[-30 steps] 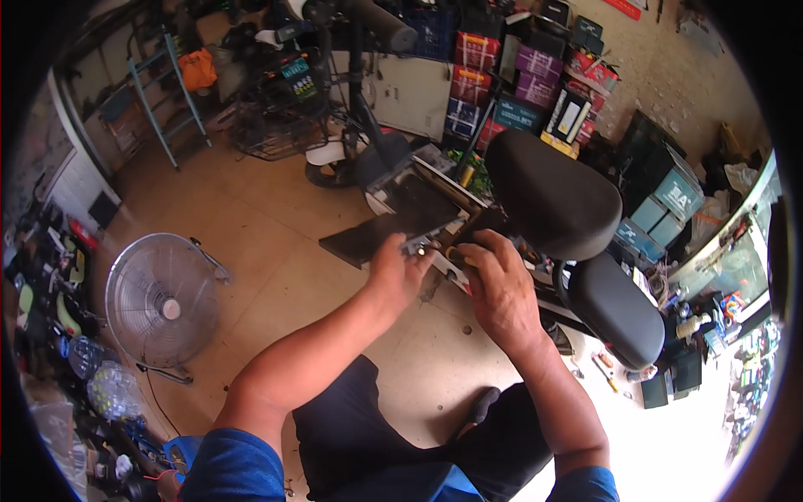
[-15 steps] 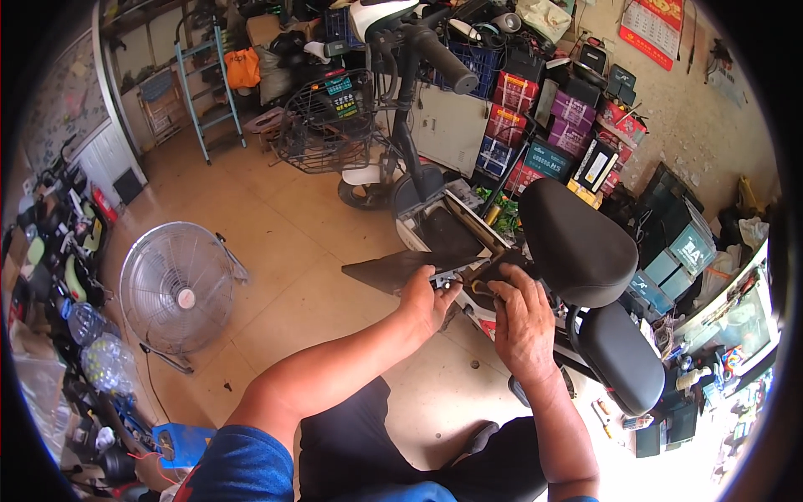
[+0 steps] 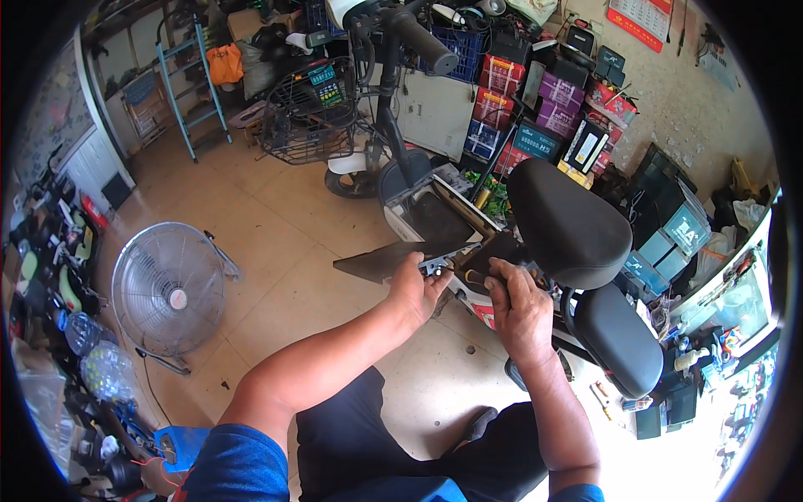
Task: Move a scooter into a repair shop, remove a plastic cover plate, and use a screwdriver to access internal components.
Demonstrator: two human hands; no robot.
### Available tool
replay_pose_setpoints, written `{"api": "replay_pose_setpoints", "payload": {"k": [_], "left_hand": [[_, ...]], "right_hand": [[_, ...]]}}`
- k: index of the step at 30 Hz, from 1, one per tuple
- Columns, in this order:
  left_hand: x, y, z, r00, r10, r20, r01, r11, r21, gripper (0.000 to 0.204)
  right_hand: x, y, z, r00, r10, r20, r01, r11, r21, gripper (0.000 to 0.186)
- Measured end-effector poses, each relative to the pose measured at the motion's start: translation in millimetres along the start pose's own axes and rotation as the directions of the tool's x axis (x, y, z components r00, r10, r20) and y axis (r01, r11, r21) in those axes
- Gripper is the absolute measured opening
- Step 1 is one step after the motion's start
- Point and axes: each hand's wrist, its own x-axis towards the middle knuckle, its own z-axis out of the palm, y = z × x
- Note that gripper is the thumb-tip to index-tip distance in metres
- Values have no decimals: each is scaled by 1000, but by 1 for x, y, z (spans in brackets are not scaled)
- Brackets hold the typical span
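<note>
An electric scooter with a black seat [image 3: 569,222] stands in front of me, its floor compartment [image 3: 435,213] uncovered. A dark flat panel [image 3: 372,262] sticks out to the left, beside the opening. My left hand [image 3: 412,293] is closed on a small silver metal part [image 3: 435,266] at the panel's right end. Just right of it, my right hand [image 3: 523,311] is closed round a tool with a yellow and dark handle [image 3: 475,277], which looks like a screwdriver. The tool points toward the metal part. Whether its tip touches the part I cannot tell.
A round floor fan [image 3: 170,289] stands at the left, near piled parts and plastic bottles [image 3: 109,366]. Behind the scooter's wire basket [image 3: 305,125] is a blue stepladder [image 3: 192,92]. Stacked battery boxes [image 3: 502,75] line the wall. A backrest pad [image 3: 619,341] rises behind the seat.
The view has shifted slightly, so the scene sits a little left and higher. The metal part in my left hand shows more clearly. My right fingers have curled more tightly round the tool handle.
</note>
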Motion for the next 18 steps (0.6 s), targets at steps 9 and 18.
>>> {"api": "replay_pose_setpoints", "payload": {"k": [9, 18], "left_hand": [[2, 2, -7, 1000, 18, -22, -17, 999, 32, 25], [1, 4, 2, 998, 35, -60, -30, 997, 67, 31]], "right_hand": [[-1, -7, -7, 977, 163, 137, -175, 982, 74, 41], [1, -1, -1, 998, 60, -20, -60, 998, 29, 44]]}}
